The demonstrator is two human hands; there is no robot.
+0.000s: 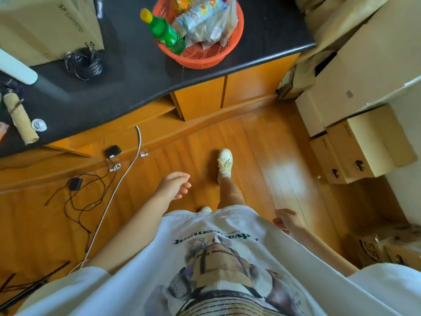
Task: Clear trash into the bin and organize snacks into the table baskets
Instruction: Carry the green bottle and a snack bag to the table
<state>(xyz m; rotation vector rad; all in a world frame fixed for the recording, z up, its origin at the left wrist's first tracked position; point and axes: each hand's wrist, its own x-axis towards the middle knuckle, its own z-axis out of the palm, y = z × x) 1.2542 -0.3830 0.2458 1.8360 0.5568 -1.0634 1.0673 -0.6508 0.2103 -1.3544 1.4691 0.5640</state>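
Head view looks straight down a standing person's white shirt (216, 258) to an orange wooden floor (262, 179) that fills the middle of the frame. Across the upper half runs a black counter (136, 65), its curved front edge slanting from the lower left up to the right, with wooden cabinet doors (223, 96) beneath it. Cardboard boxes (364, 87) are stacked down the right side of the frame, and one more box (45, 23) stands on the counter at upper left.

At top centre on the counter, close to its front edge, sits a red basket (205, 58) holding snack packets (202, 17) and a green bottle (164, 30) that leans over its left rim. No bin is in view.

Both hands hang free and hold nothing. The left hand (175, 184) is out over the floor at centre, fingers loosely curled and close together. The right hand (287, 220) is at the shirt's right edge, fingers relaxed and slightly parted.

This looks like a walking stretch between steps: one white shoe (225, 164) is forward, toward the counter. The next move probably calls for reaching up to the basket or finding loose items on the counter.

Open floor lies ahead and to the right, narrowed by the boxes. At lower left, a white cable (123, 179) and thin black wires (91, 190) trail across the floor and could catch a foot.
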